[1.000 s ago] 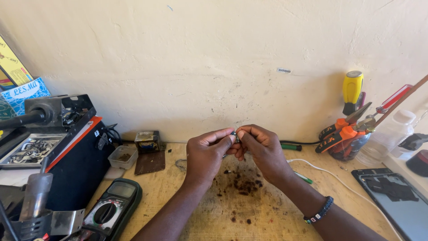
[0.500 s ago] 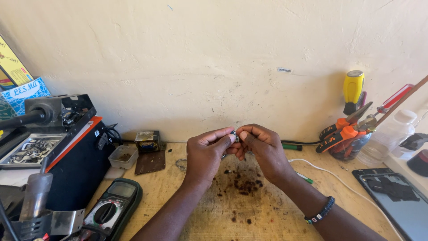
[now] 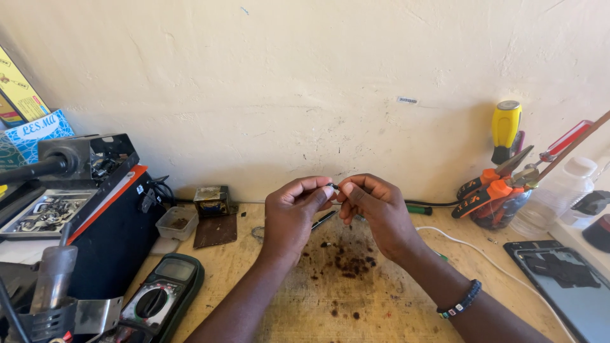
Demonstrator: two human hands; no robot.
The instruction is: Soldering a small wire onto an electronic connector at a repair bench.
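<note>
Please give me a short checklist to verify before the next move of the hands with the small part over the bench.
1. Both hands on the small part: ok; left hand and right hand pinch it between fingertips.
2. Part identified: cannot tell; too small, mostly hidden.
3. Part clear of the wooden bench: ok; it is held above it.
4. Bench below the hands clean: not ok; dark crumbs lie there.
5. Multimeter close by: ok; it lies at front left.
6. Pliers close by: ok; they stand in a jar on the right.

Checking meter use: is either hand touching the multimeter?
No. Both the left hand and right hand pinch a small part above the bench, well away from the multimeter.
</note>
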